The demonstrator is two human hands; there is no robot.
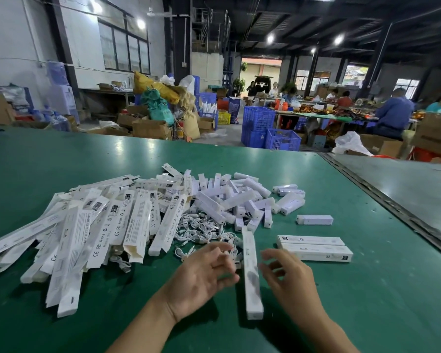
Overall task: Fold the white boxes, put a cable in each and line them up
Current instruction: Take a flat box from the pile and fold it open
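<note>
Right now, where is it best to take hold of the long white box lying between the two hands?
Probably grip the long white box at mid-length, across its narrow width, coming from above with the right hand. It lies flat, pointing away from the person, with both long sides free; its far end lies by the cables.

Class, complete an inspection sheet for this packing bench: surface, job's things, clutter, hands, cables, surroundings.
Surface: green table, seam on right.
Job's things: flat white boxes heaped left; folded box between the hands; two closed boxes side by side, right.
Clutter: white plastic bars piled centre.
Hands: left hand blurred, grip unclear; right hand fingers relaxed, holding nothing.
Cables: white cables tangled beyond left hand.
Surroundings: blue crates, seated workers behind.
</note>
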